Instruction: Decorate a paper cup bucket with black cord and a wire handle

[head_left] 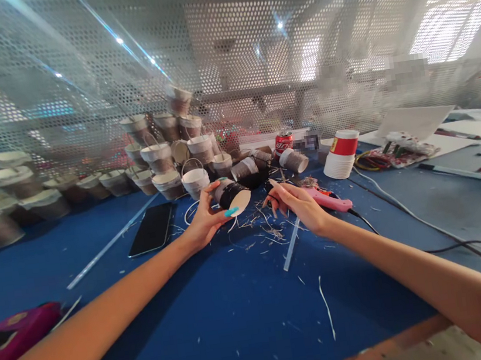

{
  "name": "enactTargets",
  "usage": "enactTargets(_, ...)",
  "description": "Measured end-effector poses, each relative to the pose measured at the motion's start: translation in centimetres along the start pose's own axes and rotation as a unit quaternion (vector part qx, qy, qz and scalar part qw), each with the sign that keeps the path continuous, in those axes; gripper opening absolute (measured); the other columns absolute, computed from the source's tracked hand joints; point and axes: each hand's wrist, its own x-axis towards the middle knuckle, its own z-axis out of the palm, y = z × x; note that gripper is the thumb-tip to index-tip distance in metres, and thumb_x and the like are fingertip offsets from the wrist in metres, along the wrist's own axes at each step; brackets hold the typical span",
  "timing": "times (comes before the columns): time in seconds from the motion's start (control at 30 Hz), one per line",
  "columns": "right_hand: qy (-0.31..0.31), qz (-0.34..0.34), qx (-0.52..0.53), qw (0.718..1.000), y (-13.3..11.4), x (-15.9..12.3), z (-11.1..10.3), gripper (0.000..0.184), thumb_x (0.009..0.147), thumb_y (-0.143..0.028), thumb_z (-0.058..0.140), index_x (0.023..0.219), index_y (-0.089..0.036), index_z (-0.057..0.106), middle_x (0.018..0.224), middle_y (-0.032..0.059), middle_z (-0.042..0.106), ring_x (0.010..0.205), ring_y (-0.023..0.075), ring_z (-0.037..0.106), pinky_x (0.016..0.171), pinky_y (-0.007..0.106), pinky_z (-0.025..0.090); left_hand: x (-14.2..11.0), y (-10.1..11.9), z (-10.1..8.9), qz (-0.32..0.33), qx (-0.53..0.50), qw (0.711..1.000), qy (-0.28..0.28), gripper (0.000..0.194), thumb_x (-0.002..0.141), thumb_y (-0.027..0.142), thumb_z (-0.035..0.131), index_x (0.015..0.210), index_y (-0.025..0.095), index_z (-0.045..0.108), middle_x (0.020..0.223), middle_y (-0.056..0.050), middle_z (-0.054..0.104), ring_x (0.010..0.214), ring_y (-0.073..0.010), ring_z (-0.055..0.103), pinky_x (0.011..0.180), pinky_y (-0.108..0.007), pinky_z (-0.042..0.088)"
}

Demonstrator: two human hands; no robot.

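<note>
Above the middle of the blue table (177,342), just in front of the stacked wrapped cups (166,187), you grip a small cup (227,193) in your left hand (205,217), thumb across its near end and fingers round its far side. The cup lies tilted on its side; its wall is wrapped in dark, nearly black material with a mottled look, and its smooth, cream-coloured oval end faces towards you and to the right. Your right hand (303,204) is half curled near the cup, apart from it, with the pink glue gun (331,198) just beside; the fingers overlap dark clutter there, so I cannot tell whether they grip anything. Thin pale scraps (274,231) litter the table between your hands.
</note>
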Motion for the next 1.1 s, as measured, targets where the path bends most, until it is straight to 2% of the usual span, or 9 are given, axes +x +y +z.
enactTargets(0.13,0.028,-0.068,-0.183,0.98,0.1,-0.2,-0.3,0.037,0.089,-0.046,0.037,0.077,-0.018,0.057,0.073,0.0034,0.056,0.07,0.0143,0.052,0.065,0.028,0.042,0.1,0.1,0.0,0.013,-0.045,0.997,0.058,0.047,0.061,0.038,0.076,0.098,0.031,0.048,0.108,0.003,0.05,0.084,-0.0166,0.057,0.06,-0.031,0.055)
enactTargets(0.27,0.113,-0.095,-0.354,0.924,0.1,-0.3,-0.8,0.023,0.087,-0.034,0.042,0.088,-0.016,0.057,0.094,0.0099,0.052,0.078,0.017,0.054,0.074,0.033,0.045,0.2,0.4,0.3,0.016,-0.043,0.994,0.102,0.056,0.06,0.028,0.078,0.105,0.036,0.047,0.102,0.004,0.053,0.082,-0.015,0.057,0.058,-0.026,0.054)
enactTargets(0.4,0.177,0.024,-0.545,0.819,-0.7,-0.8,-1.7,0.033,0.077,-0.022,0.05,0.106,-0.006,0.049,0.111,0.0223,0.044,0.098,0.0298,0.051,0.079,0.042,0.043,0.1,0.6,0.6,0.006,-0.049,0.992,0.119,0.087,0.051,0.008,0.078,0.122,0.042,0.04,0.104,0.003,0.055,0.085,-0.0145,0.059,0.064,-0.023,0.052)
enactTargets(0.5,0.153,0.137,-0.66,0.723,-1.9,-1.5,-2.7,0.043,0.075,-0.024,0.055,0.109,0.001,0.048,0.109,0.0281,0.046,0.105,0.0403,0.045,0.078,0.049,0.041,0.1,0.5,0.6,0.011,-0.06,0.993,0.105,0.084,0.049,0.003,0.076,0.122,0.034,0.047,0.103,0.001,0.058,0.088,-0.0141,0.058,0.069,-0.022,0.051)
enactTargets(0.57,0.111,0.202,-0.688,0.688,-2.5,-1.8,-3.4,0.049,0.072,-0.027,0.061,0.11,0.001,0.049,0.109,0.029,0.048,0.105,0.0417,0.045,0.078,0.05,0.04,0.1,0.4,0.6,0.024,-0.057,0.994,0.096,0.08,0.048,0.002,0.076,0.119,0.03,0.051,0.099,0.001,0.058,0.088,-0.014,0.057,0.071,-0.022,0.05)
enactTargets(0.67,0.038,0.285,-0.672,0.682,-2.7,-1.5,-4.2,0.052,0.069,-0.026,0.065,0.112,-0.002,0.051,0.109,0.0266,0.051,0.108,0.0394,0.046,0.079,0.046,0.041,0.1,0.3,0.6,0.048,-0.038,0.994,0.091,0.079,0.047,0.002,0.076,0.116,0.03,0.051,0.099,0.002,0.057,0.089,-0.0135,0.056,0.073,-0.021,0.049)
enactTargets(0.73,0.015,0.292,-0.665,0.688,-2.4,-1.1,-4.5,0.047,0.072,-0.023,0.061,0.113,-0.003,0.051,0.109,0.0249,0.052,0.109,0.0371,0.047,0.079,0.043,0.042,0.1,0.2,0.5,0.066,-0.019,0.993,0.098,0.078,0.046,0.002,0.076,0.114,0.03,0.05,0.099,0.002,0.056,0.089,-0.0129,0.055,0.072,-0.021,0.048)
enactTargets(1.0,0.057,0.238,-0.673,0.698,-1.4,-0.5,-4.8,0.045,0.08,-0.033,0.055,0.114,-0.004,0.049,0.108,0.0241,0.051,0.107,0.0368,0.048,0.079,0.043,0.043,0.4,-0.5,-0.2,0.121,0.018,0.991,0.056,0.077,0.042,0.003,0.081,0.104,0.027,0.041,0.099,0.003,0.056,0.082,-0.0115,0.057,0.069,-0.022,0.05)
enactTargets(1.1,0.122,0.176,-0.663,0.717,-1.5,-0.3,-4.9,0.039,0.084,-0.033,0.049,0.11,-0.005,0.052,0.109,0.024,0.048,0.107,0.0373,0.046,0.078,0.045,0.042,0.4,-0.3,-0.1,0.111,0.003,0.992,0.054,0.077,0.044,0.006,0.081,0.106,0.028,0.04,0.099,0.003,0.055,0.083,-0.0124,0.057,0.067,-0.022,0.051)
